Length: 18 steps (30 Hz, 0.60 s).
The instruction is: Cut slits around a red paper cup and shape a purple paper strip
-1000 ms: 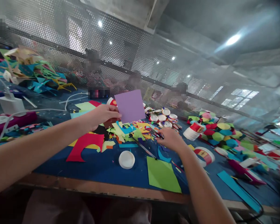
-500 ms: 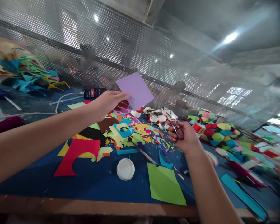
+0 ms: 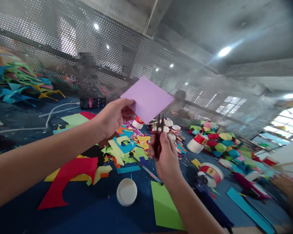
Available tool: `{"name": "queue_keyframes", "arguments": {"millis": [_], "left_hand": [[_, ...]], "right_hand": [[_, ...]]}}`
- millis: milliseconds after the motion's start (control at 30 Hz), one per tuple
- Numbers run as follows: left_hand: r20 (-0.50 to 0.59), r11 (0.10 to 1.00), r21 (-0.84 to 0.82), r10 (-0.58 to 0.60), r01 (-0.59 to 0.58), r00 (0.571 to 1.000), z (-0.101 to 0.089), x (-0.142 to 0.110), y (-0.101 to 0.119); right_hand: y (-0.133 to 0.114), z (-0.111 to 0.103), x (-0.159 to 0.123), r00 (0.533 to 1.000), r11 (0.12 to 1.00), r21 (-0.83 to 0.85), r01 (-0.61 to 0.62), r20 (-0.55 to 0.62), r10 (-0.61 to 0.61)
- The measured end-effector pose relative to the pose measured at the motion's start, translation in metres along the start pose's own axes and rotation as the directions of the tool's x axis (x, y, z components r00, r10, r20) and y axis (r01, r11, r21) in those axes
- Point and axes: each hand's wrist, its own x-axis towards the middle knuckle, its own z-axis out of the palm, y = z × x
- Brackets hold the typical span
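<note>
Head camera: the purple sheet (image 3: 148, 99) is held up in the air above the middle of the blue table (image 3: 88, 216), off its surface, one corner pointing up. The left hand (image 3: 114, 117) pinches its left-hand side between thumb and fingers. The right hand (image 3: 164, 152) is closed around the handles of the scissors (image 3: 158, 139), blades slightly parted and pointing upward.

Half a second ago the scissors were farther right, well apart from the sheet; now their tips are just below its lower right edge, though whether they touch cannot be told. That brings blades and paper into cutting range, while the sheet appears uncut.

Beneath the hands lie a heap of paper scraps (image 3: 124, 151) and a pen (image 3: 146, 169). Toward the table's near edge are a white lid (image 3: 127, 191) and a green sheet (image 3: 166, 211), with a red cut-out (image 3: 73, 174) to their left. Near the far edge lie a phone (image 3: 95, 102) and coloured paper balls (image 3: 221, 141).
</note>
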Motion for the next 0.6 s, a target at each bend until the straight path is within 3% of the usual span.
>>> {"name": "queue_keyframes", "arguments": {"millis": [233, 400, 600], "left_hand": [[0.027, 0.998, 0.009, 0.056, -0.056, 0.998, -0.002, -0.003, 0.008], [0.076, 0.999, 0.046, 0.02, -0.024, 0.997, -0.004, -0.003, 0.002], [0.229, 0.985, 0.158, -0.1, 0.065, 0.968, -0.006, -0.007, -0.01]], "right_hand": [[-0.003, -0.007, -0.006, 0.985, 0.992, 0.081, -0.096, 0.153, 0.083], [0.006, -0.005, -0.012, 0.985, 0.996, 0.08, -0.028, 0.172, 0.014], [0.018, -0.013, -0.015, 0.984, 0.995, 0.026, 0.1, 0.147, -0.103]]}}
